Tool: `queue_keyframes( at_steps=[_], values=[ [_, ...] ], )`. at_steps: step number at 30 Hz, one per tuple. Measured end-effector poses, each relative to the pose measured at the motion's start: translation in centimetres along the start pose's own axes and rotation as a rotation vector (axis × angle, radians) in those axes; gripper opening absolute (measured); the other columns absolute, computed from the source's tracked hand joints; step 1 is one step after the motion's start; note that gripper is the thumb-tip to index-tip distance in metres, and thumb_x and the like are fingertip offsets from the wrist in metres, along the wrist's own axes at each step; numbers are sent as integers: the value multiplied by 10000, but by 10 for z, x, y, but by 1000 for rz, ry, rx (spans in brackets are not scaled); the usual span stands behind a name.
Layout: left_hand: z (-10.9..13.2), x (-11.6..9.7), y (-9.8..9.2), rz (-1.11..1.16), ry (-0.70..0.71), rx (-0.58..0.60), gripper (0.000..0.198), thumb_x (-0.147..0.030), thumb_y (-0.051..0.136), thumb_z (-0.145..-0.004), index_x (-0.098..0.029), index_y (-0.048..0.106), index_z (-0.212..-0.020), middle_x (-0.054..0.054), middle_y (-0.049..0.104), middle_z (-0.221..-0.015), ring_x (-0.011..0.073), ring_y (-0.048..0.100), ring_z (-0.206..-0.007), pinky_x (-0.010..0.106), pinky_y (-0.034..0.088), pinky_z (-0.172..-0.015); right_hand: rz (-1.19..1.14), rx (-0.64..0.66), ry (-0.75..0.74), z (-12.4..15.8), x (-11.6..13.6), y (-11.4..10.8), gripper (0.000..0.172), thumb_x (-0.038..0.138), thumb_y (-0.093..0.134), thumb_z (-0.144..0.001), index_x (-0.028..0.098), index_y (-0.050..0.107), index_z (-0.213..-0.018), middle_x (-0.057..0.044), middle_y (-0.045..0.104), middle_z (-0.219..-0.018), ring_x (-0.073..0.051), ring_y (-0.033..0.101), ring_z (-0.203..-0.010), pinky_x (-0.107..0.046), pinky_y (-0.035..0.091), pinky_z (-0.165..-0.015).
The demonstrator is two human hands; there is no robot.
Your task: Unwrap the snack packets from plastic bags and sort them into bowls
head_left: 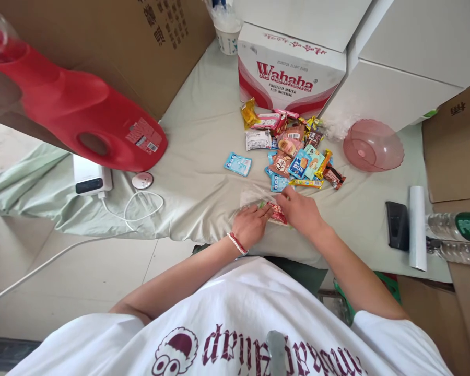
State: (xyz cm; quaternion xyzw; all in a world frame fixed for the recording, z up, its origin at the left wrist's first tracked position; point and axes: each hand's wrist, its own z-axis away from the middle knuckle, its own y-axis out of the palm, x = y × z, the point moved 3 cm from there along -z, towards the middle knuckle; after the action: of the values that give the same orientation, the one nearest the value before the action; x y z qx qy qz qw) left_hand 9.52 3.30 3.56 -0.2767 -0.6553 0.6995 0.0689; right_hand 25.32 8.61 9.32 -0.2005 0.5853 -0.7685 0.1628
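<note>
A red snack packet [277,213] lies at the table's front edge, partly hidden under my hands. Clear thin plastic [253,197], looking like a bag, spreads around and beyond it. My left hand [249,226] rests over the plastic and packet with its fingers stretched out flat. Pinched together, the fingers of my right hand [301,209] hold the plastic at the packet's far side. Just beyond them is a loose pile of wrapped snacks [292,146] in brown, blue, yellow and pink. A light blue sachet [238,164] lies apart, left of the pile.
Behind the pile stands a Wahaha carton [290,73]. A clear pink bowl [373,146] sits to the right, with a black object [397,225], a white roll [417,228] and plastic bottles nearer me. Leftward are a big red bottle [113,120] and a white device [92,175] with a cable.
</note>
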Motion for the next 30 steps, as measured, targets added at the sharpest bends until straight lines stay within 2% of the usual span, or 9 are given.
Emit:
queue_keyframes(
  at_steps=[3, 6, 9, 14, 18, 20, 22, 25, 30],
  values=[
    [0, 7, 7, 125, -2, -56, 410, -188, 477, -976, -243, 731, -1293, 65, 706, -1401, 262, 705, -1039, 441, 541, -925, -8, 86, -81, 21, 17, 23, 347, 193, 408, -1060, 240, 626, -1325, -133, 657, -1200, -218, 639, -862, -292, 398, -649],
    [8, 26, 11, 343, 3, -170, 368, -179, 490, -929, -261, 787, -1131, 39, 770, -1273, 240, 723, -1078, 434, 569, -989, -123, 43, -108, 28, 24, 45, 446, 145, 436, -1037, 269, 556, -1448, -126, 649, -1240, -235, 654, -951, -298, 456, -705],
    [23, 60, 7, 475, -201, -377, 361, -208, 461, -946, -237, 767, -1135, 48, 775, -1230, 221, 711, -1149, 417, 575, -1034, -251, -30, -79, 30, 23, 57, 501, 160, 470, -1040, 328, 517, -1510, -82, 657, -1178, -231, 638, -993, -298, 480, -784],
    [35, 87, 0, 351, -556, -515, 391, -366, 399, -1043, -156, 711, -1150, 184, 688, -1333, 355, 552, -1377, 664, 375, -1182, -434, -36, -12, 29, 24, 59, 372, 267, 437, -1093, 262, 640, -1405, -78, 651, -1085, -200, 612, -923, -290, 463, -791],
    [18, 63, 4, 258, -630, -393, 379, -490, 706, -863, -191, 679, -1094, 189, 513, -1568, 432, 279, -1565, 680, 277, -1233, -494, -60, -14, 27, 25, 60, 369, 309, 418, -1107, 256, 662, -1379, -80, 640, -1084, -197, 603, -933, -296, 469, -802],
    [10, 45, 2, 361, -561, -412, 241, -399, 707, -843, -203, 646, -969, 179, 605, -1460, 392, 464, -1455, 614, 393, -1183, -490, -98, -39, 29, 26, 61, 364, 294, 432, -1100, 276, 661, -1383, -80, 637, -1089, -206, 600, -965, -308, 484, -832],
    [5, 27, -4, 531, -476, -454, 90, -310, 615, -887, -224, 593, -872, 117, 730, -1180, 277, 678, -1151, 480, 547, -1025, -494, -149, -79, 33, 28, 62, 385, 227, 439, -1080, 276, 651, -1397, -95, 638, -1120, -229, 597, -1032, -346, 506, -894],
    [2, -2, -11, 674, -313, -419, 66, -258, 547, -931, -240, 605, -904, 37, 746, -935, 181, 712, -842, 346, 603, -822, -553, -235, -157, 45, 29, 65, 473, 123, 464, -1013, 238, 602, -1451, -143, 617, -1301, -271, 566, -1222, -446, 506, -1046],
    [1, -36, 0, 490, 10, -287, 326, -278, 519, -984, -202, 647, -1274, 122, 760, -1223, 253, 722, -1145, 430, 600, -1002, -741, -286, -184, 66, 13, 70, 409, 156, 494, -997, 223, 677, -1356, -147, 579, -1484, -269, 523, -1417, -490, 468, -1176]
  ],
)
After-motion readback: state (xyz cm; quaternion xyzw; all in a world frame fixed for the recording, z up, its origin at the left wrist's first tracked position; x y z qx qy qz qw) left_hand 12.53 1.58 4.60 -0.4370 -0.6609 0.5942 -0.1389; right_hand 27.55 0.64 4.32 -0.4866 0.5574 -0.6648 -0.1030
